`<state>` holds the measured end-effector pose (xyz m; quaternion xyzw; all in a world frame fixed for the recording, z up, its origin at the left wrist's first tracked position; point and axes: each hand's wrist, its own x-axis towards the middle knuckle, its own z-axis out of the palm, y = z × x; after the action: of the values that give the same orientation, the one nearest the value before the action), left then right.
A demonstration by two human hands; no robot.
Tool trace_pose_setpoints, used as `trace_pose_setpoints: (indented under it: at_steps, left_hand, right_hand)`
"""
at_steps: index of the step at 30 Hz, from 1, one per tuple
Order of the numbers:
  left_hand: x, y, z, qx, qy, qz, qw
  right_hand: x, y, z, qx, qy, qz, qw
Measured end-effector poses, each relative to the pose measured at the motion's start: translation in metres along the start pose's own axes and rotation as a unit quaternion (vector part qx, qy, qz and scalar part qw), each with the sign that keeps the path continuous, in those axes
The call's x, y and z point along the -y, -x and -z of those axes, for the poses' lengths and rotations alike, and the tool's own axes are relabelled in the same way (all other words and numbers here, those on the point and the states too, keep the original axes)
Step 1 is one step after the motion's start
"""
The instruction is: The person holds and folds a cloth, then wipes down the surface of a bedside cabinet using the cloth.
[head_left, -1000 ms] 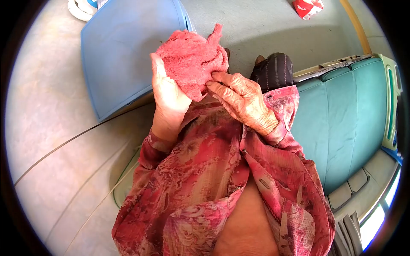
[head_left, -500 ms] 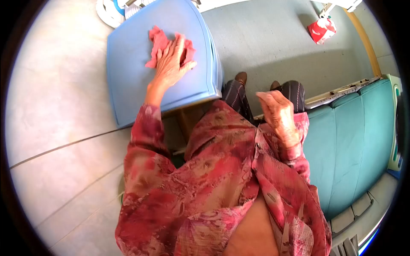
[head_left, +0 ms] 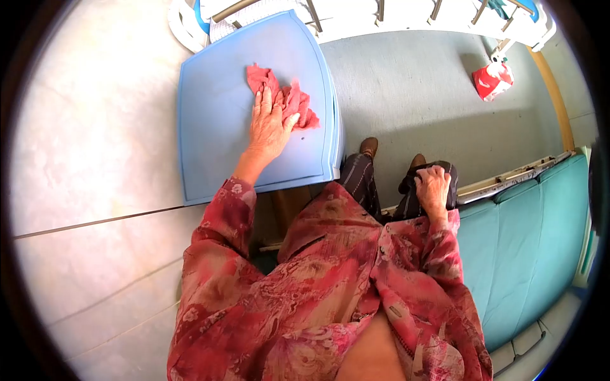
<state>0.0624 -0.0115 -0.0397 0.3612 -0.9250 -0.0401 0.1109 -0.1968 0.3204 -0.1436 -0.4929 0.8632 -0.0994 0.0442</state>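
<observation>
My left hand rests on the light blue top of a small cabinet, holding a crumpled red cloth down against it. The cloth spreads out beyond my fingertips and to the right of my thumb. A small dark speck lies on the cabinet top near my thumb. My right hand lies on my knee in dark striped trousers, fingers a little bent and apart, with nothing held.
A teal padded seat is at my right. Ahead stands a white bed frame with rails. Close to it, a red and white bag sits on the grey floor. A pale tiled surface extends on the left.
My left hand and the red cloth have shifted slightly right across the cabinet top. My right hand has come from above my lap onto my knee, its fingers spreading. The view has tilted up.
</observation>
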Motion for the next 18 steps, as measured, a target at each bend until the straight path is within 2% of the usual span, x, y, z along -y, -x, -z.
trace_pose_setpoints:
  at_steps: [4, 6, 15, 16, 18]
  left_hand:
    - [0.019, -0.026, -0.008, 0.002, 0.013, -0.013, 1.000]
    - [0.028, -0.045, -0.011, 0.008, 0.020, -0.020, 1.000]
    - [0.062, -0.188, -0.017, 0.058, -0.074, 0.094, 0.991]
    - [0.068, -0.202, -0.021, 0.052, -0.071, 0.093, 0.992]
    - [0.077, -0.224, -0.035, -0.019, -0.038, 0.129, 0.991]
  right_hand:
    - [-0.004, -0.008, -0.007, -0.021, -0.011, 0.013, 1.000]
    - [-0.006, -0.013, -0.010, -0.020, -0.031, -0.030, 0.999]
    - [-0.006, -0.018, -0.008, -0.053, -0.057, -0.037, 0.996]
    - [-0.005, -0.018, -0.007, -0.057, -0.056, -0.036, 0.996]
    - [-0.006, -0.016, -0.006, -0.043, -0.052, -0.048, 0.997]
